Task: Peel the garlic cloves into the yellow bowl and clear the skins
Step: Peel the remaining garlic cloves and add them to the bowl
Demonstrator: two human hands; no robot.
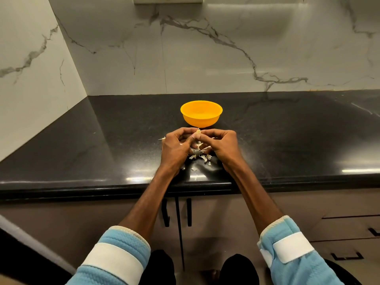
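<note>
Both hands meet over the near part of the black countertop (102, 140), and between them they hold a single garlic clove (198, 132), pale and small, raised just in front of the yellow bowl (200, 121). The left hand (174, 147) has its fingers curled in and pinches the clove from its side, and the right hand (223, 145) does the same from the other. That is probably so one hand can steady the clove while the other's fingertips work the papery coat loose. Which fingers are doing the stripping cannot be told, as the fingertips crowd together. The clove is held low and close to the bowl's near wall, likely so that once bare it has only a short way to go over the rim. Directly below the hands lie the skins (202, 157), a loose scatter of pale flakes on the dark stone, with one stray bit off to the left. They sit where they would fall from peeling done in the air, gathered in one patch that should be easy to sweep up later. No peeled clove shows inside the bowl, though only part of it can be seen from here. The peeling looks to be in its early or middle part, with the clearing not yet begun.
</note>
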